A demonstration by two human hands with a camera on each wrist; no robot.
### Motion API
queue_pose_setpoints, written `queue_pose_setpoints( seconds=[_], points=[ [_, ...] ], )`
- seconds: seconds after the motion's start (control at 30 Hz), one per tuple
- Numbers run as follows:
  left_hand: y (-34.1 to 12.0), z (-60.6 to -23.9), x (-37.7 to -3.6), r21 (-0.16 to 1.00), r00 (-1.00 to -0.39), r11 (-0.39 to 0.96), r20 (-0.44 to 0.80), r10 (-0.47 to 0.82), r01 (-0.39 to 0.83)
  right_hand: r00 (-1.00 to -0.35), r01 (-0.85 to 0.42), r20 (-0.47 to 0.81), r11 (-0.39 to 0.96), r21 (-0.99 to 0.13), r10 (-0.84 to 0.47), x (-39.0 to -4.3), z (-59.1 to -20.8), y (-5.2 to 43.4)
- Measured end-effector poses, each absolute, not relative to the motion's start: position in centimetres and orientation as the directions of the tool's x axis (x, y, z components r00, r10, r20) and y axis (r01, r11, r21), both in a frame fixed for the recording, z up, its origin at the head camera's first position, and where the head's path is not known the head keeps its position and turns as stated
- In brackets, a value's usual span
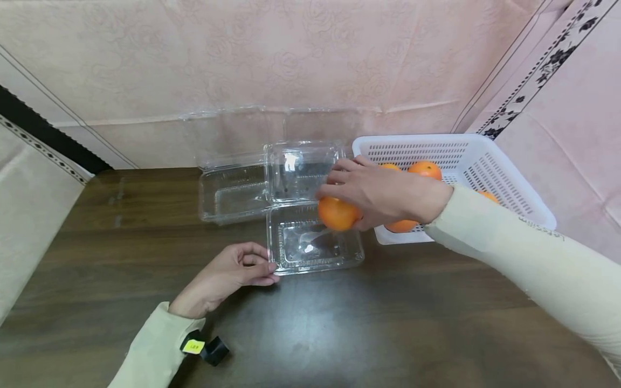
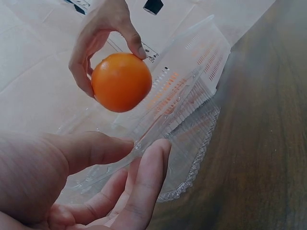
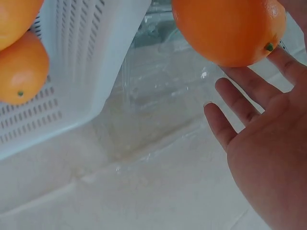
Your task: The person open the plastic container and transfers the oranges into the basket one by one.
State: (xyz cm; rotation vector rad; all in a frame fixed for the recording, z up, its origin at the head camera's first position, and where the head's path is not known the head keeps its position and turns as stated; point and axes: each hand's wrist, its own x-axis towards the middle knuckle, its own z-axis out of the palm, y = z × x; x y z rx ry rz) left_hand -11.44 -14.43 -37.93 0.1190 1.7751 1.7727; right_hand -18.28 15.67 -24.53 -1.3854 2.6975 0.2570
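An orange (image 1: 338,214) is gripped by my right hand (image 1: 383,188), above the near clear plastic container (image 1: 310,264). In the right wrist view, thumb and fingers sit around the same orange (image 3: 230,28). My left hand (image 1: 237,272) pinches the left front corner of that container between thumb and fingers. The left wrist view shows this pinch on the thin plastic rim, with the held orange (image 2: 122,82) beyond it. Under my right forearm stands a white perforated basket (image 1: 529,207) with several oranges, partly hidden by the arm.
Behind the near container, more clear plastic containers (image 1: 233,196) stand with raised lids (image 1: 233,134) against the pink patterned cloth (image 1: 291,59). All rest on a dark wooden table (image 1: 310,328). A black device (image 1: 214,350) is strapped at my left wrist.
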Motion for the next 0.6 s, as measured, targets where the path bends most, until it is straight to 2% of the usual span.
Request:
queue_pose_setpoints(
  seconds=[0.37,0.6],
  points=[
    [-14.8,-38.1,-11.4,0.937,-0.805,0.078,-0.333,0.492,-0.340,-0.635,-0.772,-0.087,0.627,0.103,-0.768,-19.1,-23.0,18.6],
    [-14.7,-37.8,-11.3,0.941,-0.806,0.069,-0.320,0.497,-0.331,-0.663,-0.748,-0.095,0.655,0.107,-0.742,-19.2,-22.5,20.3]
  ],
)
